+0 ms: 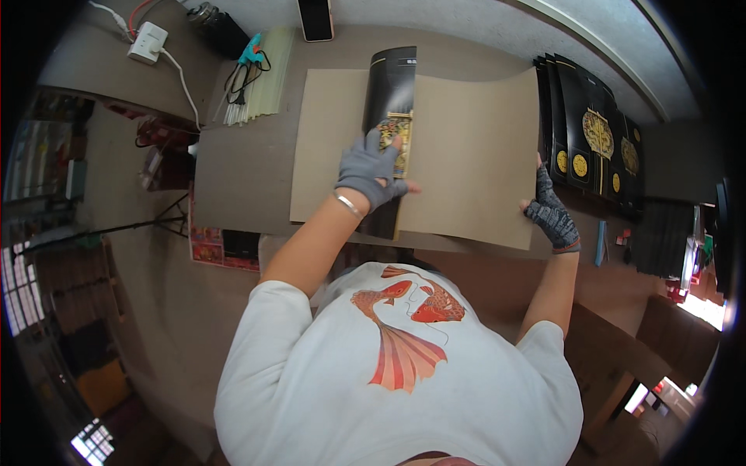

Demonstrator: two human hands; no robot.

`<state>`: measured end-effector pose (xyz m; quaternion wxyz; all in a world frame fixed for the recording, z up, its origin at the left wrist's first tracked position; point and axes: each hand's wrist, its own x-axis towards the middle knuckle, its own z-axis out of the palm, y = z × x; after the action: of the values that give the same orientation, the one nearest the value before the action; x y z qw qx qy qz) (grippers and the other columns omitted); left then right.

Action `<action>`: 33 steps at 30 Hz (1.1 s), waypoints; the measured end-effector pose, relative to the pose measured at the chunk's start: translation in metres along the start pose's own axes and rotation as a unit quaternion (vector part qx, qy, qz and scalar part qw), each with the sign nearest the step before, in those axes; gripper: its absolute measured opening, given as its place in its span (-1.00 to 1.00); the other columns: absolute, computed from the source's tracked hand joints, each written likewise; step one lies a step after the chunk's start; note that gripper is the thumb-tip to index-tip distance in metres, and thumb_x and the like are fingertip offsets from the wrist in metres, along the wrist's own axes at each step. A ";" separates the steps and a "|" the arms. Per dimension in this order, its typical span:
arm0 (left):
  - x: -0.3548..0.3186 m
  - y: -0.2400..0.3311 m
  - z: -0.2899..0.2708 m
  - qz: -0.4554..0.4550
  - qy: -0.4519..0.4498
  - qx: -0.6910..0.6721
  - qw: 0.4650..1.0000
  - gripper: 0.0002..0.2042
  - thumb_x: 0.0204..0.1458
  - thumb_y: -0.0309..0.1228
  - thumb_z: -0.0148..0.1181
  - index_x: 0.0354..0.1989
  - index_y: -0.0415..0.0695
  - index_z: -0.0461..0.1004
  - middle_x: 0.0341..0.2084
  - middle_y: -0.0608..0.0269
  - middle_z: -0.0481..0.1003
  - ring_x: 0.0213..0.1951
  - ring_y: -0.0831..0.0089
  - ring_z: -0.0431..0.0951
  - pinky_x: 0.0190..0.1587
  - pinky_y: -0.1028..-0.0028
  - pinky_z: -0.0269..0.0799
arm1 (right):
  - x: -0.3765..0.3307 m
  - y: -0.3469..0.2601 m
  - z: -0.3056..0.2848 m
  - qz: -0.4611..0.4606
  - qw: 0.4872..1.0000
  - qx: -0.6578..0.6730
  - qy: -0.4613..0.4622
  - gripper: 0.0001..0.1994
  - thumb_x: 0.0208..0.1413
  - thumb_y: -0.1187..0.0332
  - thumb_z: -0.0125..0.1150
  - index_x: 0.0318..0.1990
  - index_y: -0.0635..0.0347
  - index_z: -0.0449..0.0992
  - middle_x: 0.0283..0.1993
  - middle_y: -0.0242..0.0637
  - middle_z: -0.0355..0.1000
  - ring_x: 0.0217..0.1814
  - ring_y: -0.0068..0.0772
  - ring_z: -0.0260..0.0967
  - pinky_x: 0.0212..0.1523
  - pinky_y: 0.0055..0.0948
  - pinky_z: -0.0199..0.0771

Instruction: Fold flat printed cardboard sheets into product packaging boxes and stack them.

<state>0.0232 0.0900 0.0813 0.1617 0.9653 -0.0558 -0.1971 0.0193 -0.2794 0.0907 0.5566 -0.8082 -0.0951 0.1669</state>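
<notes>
Hands (368, 167) at cardboard (478, 155), strip (391, 85) lengthwise outward

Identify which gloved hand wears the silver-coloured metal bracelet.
The left hand, in a plain blue-grey fingerless glove, on the black-and-gold printed panel: the bracelet circles its wrist. The right hand, in a mottled dark-grey knit glove, shows none.

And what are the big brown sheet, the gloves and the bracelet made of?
The big brown sheet looks like cardboard or thick paper: its brown surface is dull and plain. The gloves seem to be soft, matt knitted cloth; the right one shows flecked yarn. The bracelet is probably polished metal, because it's silvery and shiny, but coated plastic could look similar.
</notes>
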 end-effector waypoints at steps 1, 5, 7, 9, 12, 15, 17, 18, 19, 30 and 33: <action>0.014 0.000 0.009 0.028 0.048 0.084 0.995 -0.11 -0.17 0.37 0.14 0.35 0.18 0.21 0.38 -0.11 0.01 0.34 -0.11 0.08 0.29 -0.07 0.03 | 0.003 -0.004 0.005 -0.001 1.000 -0.015 0.021 -0.18 0.14 0.10 0.22 0.45 0.18 -0.04 0.46 -0.24 0.02 0.48 -0.41 -0.05 0.33 -0.44 0.09; 0.061 -0.025 0.049 0.105 0.076 0.139 0.982 -0.16 -0.14 0.46 -0.01 0.29 0.23 0.32 0.45 -0.06 -0.15 0.45 -0.15 -0.31 0.30 -0.35 -0.42 | 0.046 0.007 0.019 -0.056 0.973 0.142 0.175 -0.50 0.25 0.01 0.11 0.16 0.22 0.34 0.00 -0.32 0.33 0.06 -0.50 0.24 0.10 -0.44 0.30; 0.079 -0.025 0.075 0.155 0.087 0.131 0.975 -0.15 -0.16 0.46 0.00 0.27 0.20 0.33 0.45 -0.08 -0.16 0.44 -0.22 -0.30 0.31 -0.33 -0.40 | 0.056 0.042 0.004 -0.037 0.952 0.112 0.282 -0.55 0.29 0.02 0.05 0.12 0.20 0.36 -0.06 -0.37 0.33 -0.01 -0.54 0.23 0.06 -0.42 0.30; 0.102 -0.007 0.101 0.270 0.145 0.090 0.948 -0.10 -0.30 0.43 0.19 0.21 0.12 0.41 0.42 -0.10 -0.09 0.41 -0.24 -0.23 0.34 -0.26 -0.32 | 0.038 0.162 -0.081 -0.031 0.957 0.084 0.275 -0.64 0.31 0.25 0.03 0.19 0.14 0.33 -0.12 -0.42 0.33 -0.07 -0.62 0.29 -0.02 -0.54 0.38; 0.088 -0.078 0.106 0.298 0.232 0.053 0.925 -0.04 -0.61 0.36 0.40 0.07 0.03 0.47 0.32 -0.14 0.06 0.32 -0.30 -0.05 0.31 -0.25 -0.20 | 0.088 0.044 0.058 0.013 0.972 0.076 0.222 -0.26 0.21 0.16 0.14 0.41 0.32 -0.03 0.48 0.00 -0.07 0.54 -0.20 -0.16 0.48 -0.32 -0.12; 0.094 -0.085 0.108 0.307 0.173 0.094 0.931 0.24 -0.74 0.48 0.31 0.31 0.05 0.29 0.43 -0.25 -0.19 0.41 -0.36 -0.30 0.33 -0.27 -0.39 | 0.102 0.060 0.067 -0.033 0.962 0.012 0.272 -0.27 0.15 0.14 0.23 0.38 0.29 0.08 0.42 0.03 0.07 0.51 -0.10 -0.07 0.45 -0.27 -0.09; 0.081 -0.046 0.070 0.175 0.008 0.174 0.969 0.37 -0.78 0.46 0.33 0.42 0.06 0.09 0.44 -0.26 -0.28 0.42 -0.31 -0.38 0.37 -0.17 -0.44 | 0.108 0.054 0.059 -0.040 0.957 0.023 0.285 -0.32 0.22 0.13 0.15 0.37 0.32 0.08 0.40 0.03 0.10 0.48 -0.10 -0.02 0.43 -0.28 -0.03; 0.073 -0.032 0.071 0.165 0.000 0.186 0.969 0.38 -0.79 0.44 0.35 0.43 0.06 0.07 0.44 -0.26 -0.26 0.43 -0.31 -0.39 0.37 -0.18 -0.47 | 0.100 0.054 0.058 -0.036 0.956 0.055 0.285 -0.33 0.24 0.12 0.11 0.37 0.32 0.08 0.40 0.02 0.10 0.48 -0.11 0.00 0.43 -0.28 -0.02; 0.075 -0.034 0.074 0.175 0.010 0.187 0.967 0.36 -0.77 0.45 0.35 0.42 0.08 0.08 0.44 -0.25 -0.28 0.43 -0.30 -0.41 0.35 -0.22 -0.47 | 0.101 0.053 0.058 -0.040 0.952 0.052 0.300 -0.33 0.24 0.12 0.11 0.37 0.32 0.08 0.40 0.02 0.10 0.48 -0.11 0.00 0.43 -0.28 -0.02; 0.088 -0.084 0.108 0.292 0.163 0.150 0.930 0.26 -0.71 0.59 0.16 0.30 0.04 0.29 0.36 -0.32 -0.03 0.37 -0.38 -0.19 0.30 -0.29 -0.23 | 0.097 0.048 0.071 -0.115 0.950 0.114 0.266 -0.20 0.29 -0.28 -0.40 0.30 0.32 0.22 0.36 -0.06 0.19 0.44 -0.19 0.07 0.45 -0.28 -0.06; 0.083 -0.065 0.096 0.273 0.126 0.104 0.948 0.20 -0.71 0.52 0.26 0.25 0.00 0.37 0.40 -0.20 -0.06 0.38 -0.34 -0.21 0.32 -0.26 -0.33 | 0.089 0.048 0.061 -0.162 0.940 -0.093 0.285 -0.43 0.34 -0.08 -0.18 0.22 0.22 0.35 0.28 -0.04 0.25 0.39 -0.13 0.12 0.42 -0.25 -0.01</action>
<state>0.0637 0.1095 -0.0540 0.1138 0.9415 -0.3168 -0.0149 0.0770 -0.2141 0.0113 0.5018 -0.8441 -0.0769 -0.1723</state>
